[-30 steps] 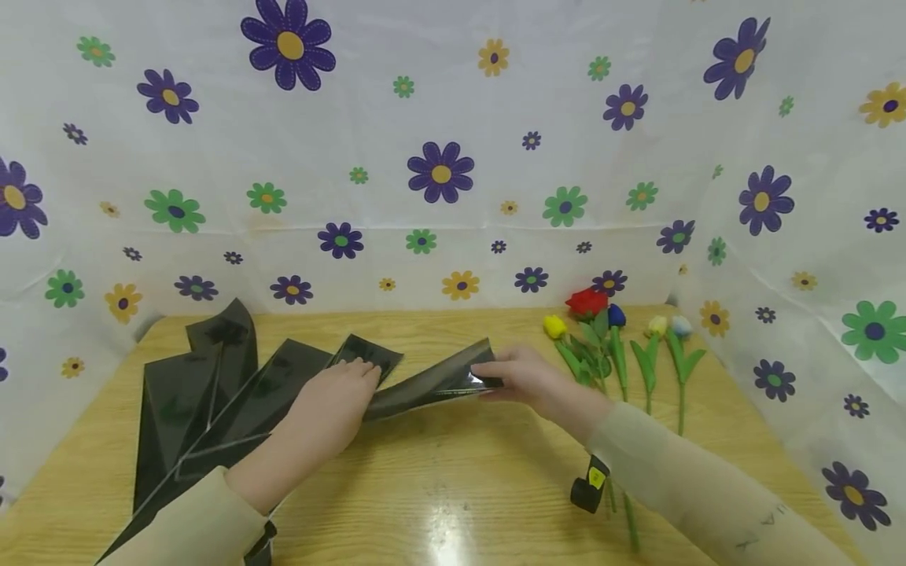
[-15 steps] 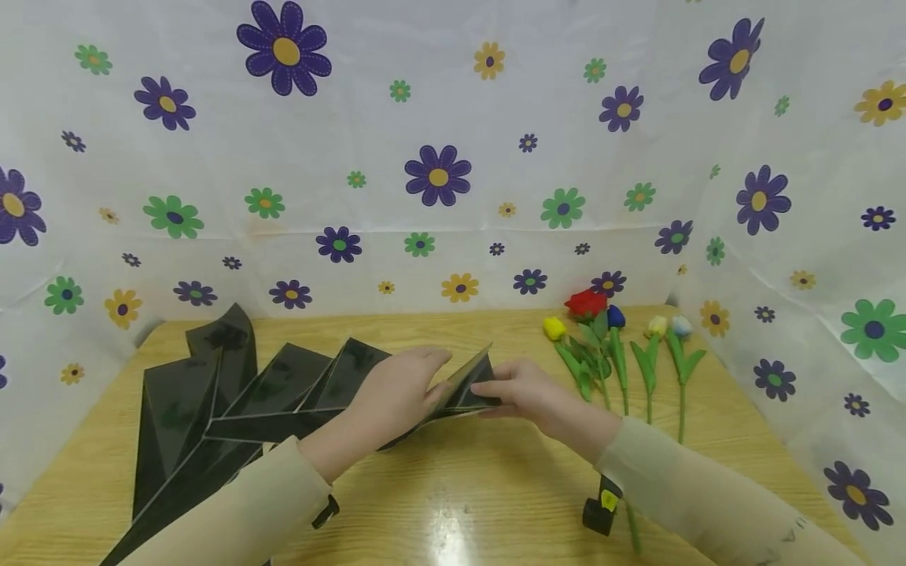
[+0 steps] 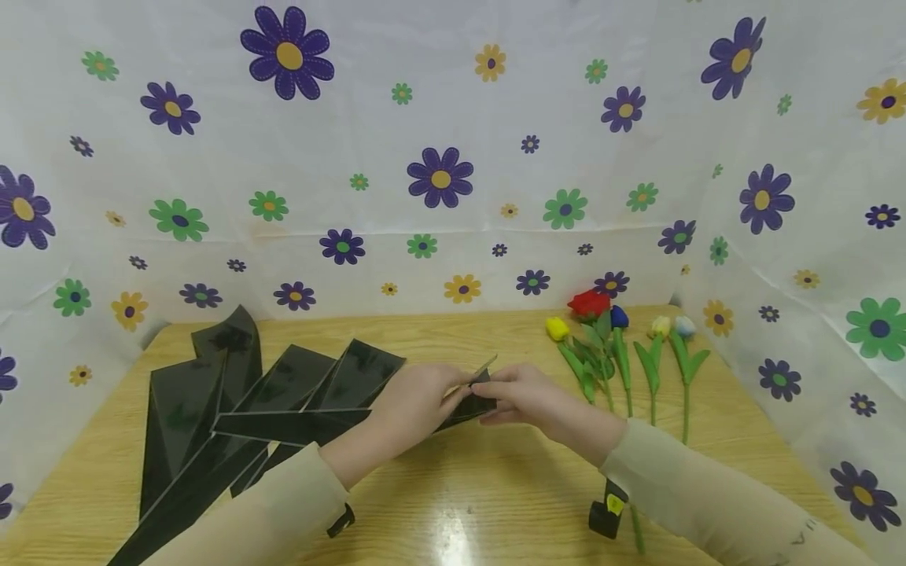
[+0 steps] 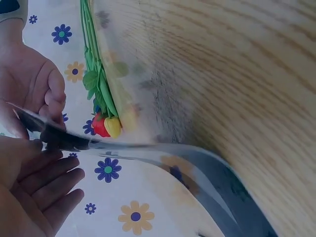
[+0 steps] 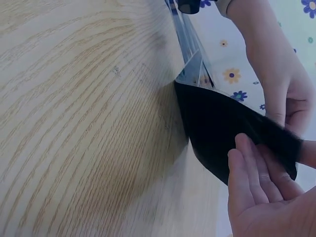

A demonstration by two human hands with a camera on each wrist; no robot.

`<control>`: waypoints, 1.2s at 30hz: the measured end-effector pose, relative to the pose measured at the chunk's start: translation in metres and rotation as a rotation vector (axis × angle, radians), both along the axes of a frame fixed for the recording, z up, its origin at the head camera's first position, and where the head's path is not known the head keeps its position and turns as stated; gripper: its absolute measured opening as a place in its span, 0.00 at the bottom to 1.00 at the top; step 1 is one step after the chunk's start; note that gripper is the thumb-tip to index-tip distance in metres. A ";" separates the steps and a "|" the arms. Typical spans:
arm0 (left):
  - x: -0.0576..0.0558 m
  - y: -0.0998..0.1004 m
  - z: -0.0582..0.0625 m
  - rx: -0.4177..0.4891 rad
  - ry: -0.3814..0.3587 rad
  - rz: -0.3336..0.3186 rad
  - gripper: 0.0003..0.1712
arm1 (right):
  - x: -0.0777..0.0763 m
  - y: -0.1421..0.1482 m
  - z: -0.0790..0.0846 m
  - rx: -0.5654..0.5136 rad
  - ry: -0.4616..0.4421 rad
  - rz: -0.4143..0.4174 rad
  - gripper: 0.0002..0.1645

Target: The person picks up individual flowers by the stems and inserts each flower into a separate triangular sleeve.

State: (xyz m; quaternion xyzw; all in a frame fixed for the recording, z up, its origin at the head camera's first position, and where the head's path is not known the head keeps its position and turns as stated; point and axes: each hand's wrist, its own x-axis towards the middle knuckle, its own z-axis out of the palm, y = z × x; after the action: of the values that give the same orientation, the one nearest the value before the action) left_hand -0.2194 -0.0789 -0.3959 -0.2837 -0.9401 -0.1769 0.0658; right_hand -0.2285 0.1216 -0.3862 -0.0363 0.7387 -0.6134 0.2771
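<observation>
Several glossy black sheets of wrapping paper (image 3: pixel 290 381) with pale edge lines lie overlapping on the table's left side. One sheet's end (image 3: pixel 476 406) is raised off the table toward the middle. My right hand (image 3: pixel 527 399) pinches that end between thumb and fingers. From the left, my left hand (image 3: pixel 418 397) reaches over the sheets and pinches the same end, its fingertips close to the right hand's. In the right wrist view the black sheet (image 5: pixel 217 123) curves up from the table, with the right fingers (image 5: pixel 254 173) behind it. The exact fold is partly hidden by the hands.
To the right lie artificial flowers: a red rose (image 3: pixel 589 303), a yellow tulip (image 3: pixel 557 328), a blue one (image 3: pixel 619 317) and pale ones (image 3: pixel 660 326). A small black object with a yellow label (image 3: pixel 607 515) lies below the right forearm. A flower-printed cloth (image 3: pixel 453 102) encloses the table.
My left hand has moved right from pressing on the sheets to the raised end beside my right hand. The end now folds up more narrowly; my right hand stays nearly in place.
</observation>
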 end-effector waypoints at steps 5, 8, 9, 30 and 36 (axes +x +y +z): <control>0.002 -0.001 -0.001 0.012 0.004 -0.021 0.13 | -0.002 0.001 -0.001 0.007 -0.004 0.002 0.20; 0.003 -0.001 -0.002 0.018 0.011 -0.015 0.13 | -0.002 0.000 -0.001 0.010 0.000 -0.004 0.19; 0.003 -0.001 -0.002 0.023 0.013 -0.010 0.13 | -0.002 0.000 -0.002 0.010 0.005 -0.006 0.19; 0.006 -0.009 -0.002 0.037 0.096 0.052 0.12 | -0.004 -0.002 -0.007 0.172 0.156 -0.120 0.13; 0.007 -0.013 0.000 0.015 0.118 0.078 0.12 | -0.004 0.002 -0.010 0.146 0.147 -0.075 0.17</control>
State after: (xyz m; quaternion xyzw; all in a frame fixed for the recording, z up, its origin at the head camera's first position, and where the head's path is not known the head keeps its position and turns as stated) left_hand -0.2128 -0.0916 -0.3961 -0.2561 -0.9437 -0.1643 0.1299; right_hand -0.2325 0.1239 -0.3964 -0.0331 0.8007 -0.5634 0.2009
